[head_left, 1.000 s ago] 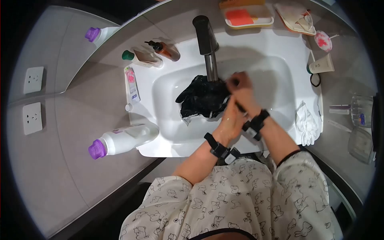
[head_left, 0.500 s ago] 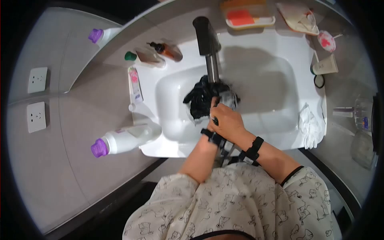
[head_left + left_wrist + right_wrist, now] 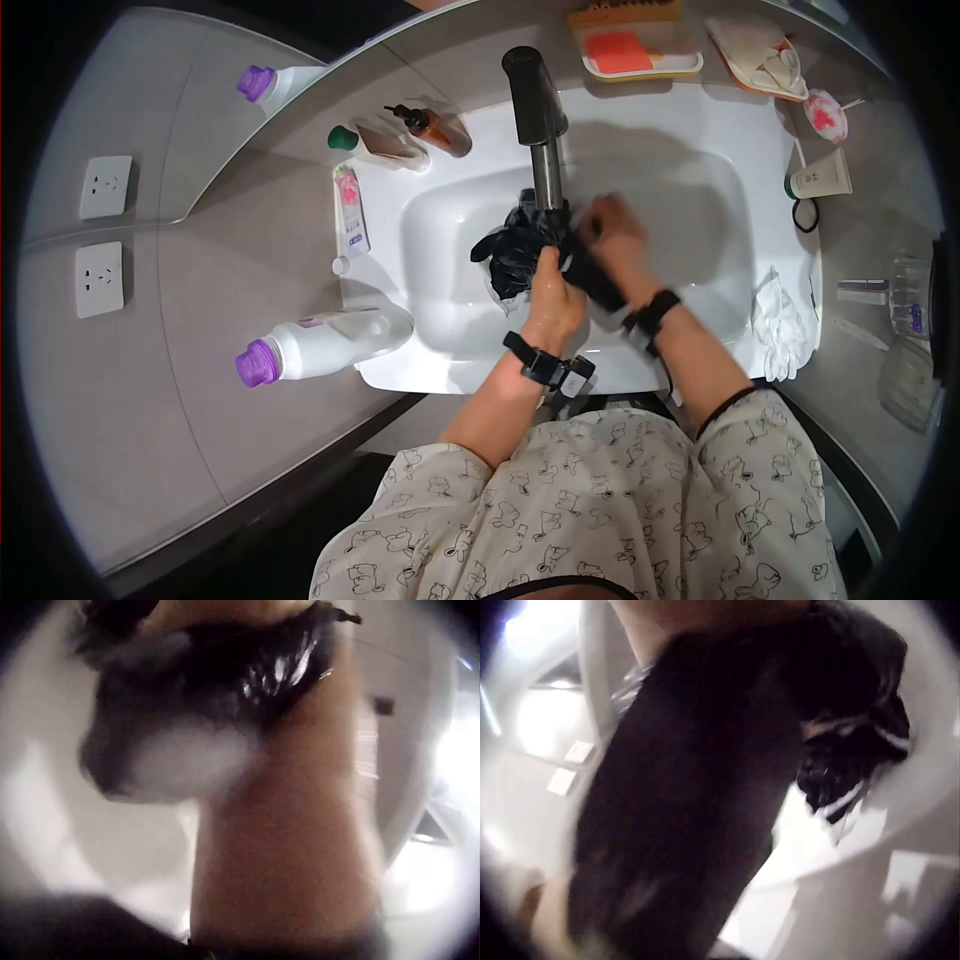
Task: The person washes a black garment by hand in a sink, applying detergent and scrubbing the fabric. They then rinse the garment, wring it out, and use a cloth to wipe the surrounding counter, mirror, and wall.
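A wet black garment [image 3: 512,258] with white parts lies bunched in the white sink [image 3: 690,290], right below the faucet [image 3: 546,172]. My left hand [image 3: 555,300] grips it at the middle of the basin, thumb on top. Close on the right, my right hand [image 3: 622,252], blurred by motion, holds another part with curled fingers. Between the two hands a dark fold of the fabric is stretched. White suds show on the black cloth [image 3: 176,697] in the left wrist view. From the right wrist, the dark cloth [image 3: 682,802] fills much of the view.
A white detergent bottle [image 3: 340,345] with a purple cap lies at the left rim. Behind it are a tube [image 3: 352,212] and two more bottles along the back left. On the right rim rest white gloves [image 3: 783,325] and a cream tube [image 3: 825,177]. Trays [image 3: 640,65] stand at the back.
My hands came together over the garment half a second ago, the right on top of the left. Now the right hand has drawn away to the right, stretching the cloth.
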Demonstrator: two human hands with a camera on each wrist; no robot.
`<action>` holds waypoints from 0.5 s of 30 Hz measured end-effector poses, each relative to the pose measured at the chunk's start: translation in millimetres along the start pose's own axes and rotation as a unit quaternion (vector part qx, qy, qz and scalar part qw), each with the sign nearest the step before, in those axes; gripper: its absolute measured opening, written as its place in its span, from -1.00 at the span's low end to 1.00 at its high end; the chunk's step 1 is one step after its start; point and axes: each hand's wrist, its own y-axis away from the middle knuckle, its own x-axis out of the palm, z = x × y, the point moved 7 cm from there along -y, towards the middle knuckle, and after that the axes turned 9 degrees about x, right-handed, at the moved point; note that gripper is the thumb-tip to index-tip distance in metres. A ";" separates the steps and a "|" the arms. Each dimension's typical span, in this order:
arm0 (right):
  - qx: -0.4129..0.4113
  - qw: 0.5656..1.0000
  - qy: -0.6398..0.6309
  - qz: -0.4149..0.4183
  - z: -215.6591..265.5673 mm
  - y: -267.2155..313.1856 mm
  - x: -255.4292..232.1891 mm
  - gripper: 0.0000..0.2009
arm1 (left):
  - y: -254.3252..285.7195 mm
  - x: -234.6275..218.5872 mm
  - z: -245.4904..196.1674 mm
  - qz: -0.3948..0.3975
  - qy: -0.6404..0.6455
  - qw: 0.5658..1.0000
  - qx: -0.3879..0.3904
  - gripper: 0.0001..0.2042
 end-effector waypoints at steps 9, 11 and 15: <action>-0.142 0.945 -0.140 0.258 71.5 68.0 8.3 -0.79 | 23.6 4.1 -14.8 0.190 -0.180 0.959 -0.104 -0.54; -0.123 0.981 -0.039 0.143 54.7 53.1 15.5 -0.79 | -4.6 9.0 8.0 0.023 0.005 0.979 -0.202 -0.63; 0.159 0.983 0.028 0.084 -4.2 -11.5 7.7 -0.87 | -15.8 31.8 18.2 -0.122 0.195 0.948 -0.220 -0.71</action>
